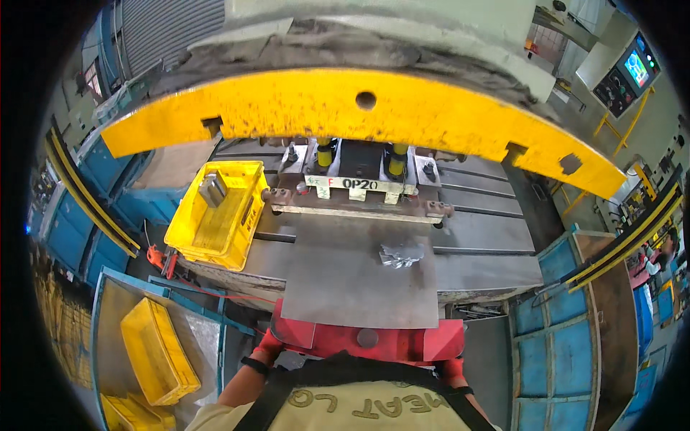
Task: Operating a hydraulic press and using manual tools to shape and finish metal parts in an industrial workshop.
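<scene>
Both my hands are low in the head view, in red gloves, at the two ends of a red metal piece (402, 343), perhaps a bin or stand, in front of my body. My left hand (269, 346) is at its left end, and my right hand (453, 368) is by its right end. The fingers of both are mostly hidden, so I cannot tell whether they grip it. Just beyond lies a flat grey metal plate (352, 276) with a small heap of shiny metal pieces (401, 256) on it. Behind the plate stands a press die (359, 184) with a white front bar.
A yellow crate (248, 233) holding a metal block (212, 189) stands left on the slotted press bed (485, 233). A yellow beam (302, 104) spans overhead. Blue bins stand at left (100, 316) and right (553, 337), the left one holding yellow crates. A control panel (624, 75) is far right.
</scene>
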Available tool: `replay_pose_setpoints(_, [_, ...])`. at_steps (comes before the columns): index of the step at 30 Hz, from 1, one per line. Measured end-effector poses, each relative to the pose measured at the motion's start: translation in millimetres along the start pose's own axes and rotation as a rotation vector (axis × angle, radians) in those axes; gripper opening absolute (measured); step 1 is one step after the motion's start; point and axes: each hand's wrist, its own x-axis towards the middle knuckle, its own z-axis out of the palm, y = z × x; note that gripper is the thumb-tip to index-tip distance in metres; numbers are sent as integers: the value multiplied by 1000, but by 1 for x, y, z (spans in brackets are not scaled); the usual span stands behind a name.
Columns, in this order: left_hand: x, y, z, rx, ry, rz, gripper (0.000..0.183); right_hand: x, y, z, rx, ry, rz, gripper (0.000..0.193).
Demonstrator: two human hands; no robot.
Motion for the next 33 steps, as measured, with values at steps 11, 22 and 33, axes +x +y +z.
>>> replay_pose_setpoints(11, [-33,11,-50,596,-209,-190,43,-21,-7,-17,-4,21,-19,23])
replay_pose_setpoints(22, [36,276,1,632,-44,714,22,-100,-123,43,385,207,-565,22])
replay_pose_setpoints(33, [216,384,120,1035,289,559,53,-101,-99,100,126,-427,-523,21])
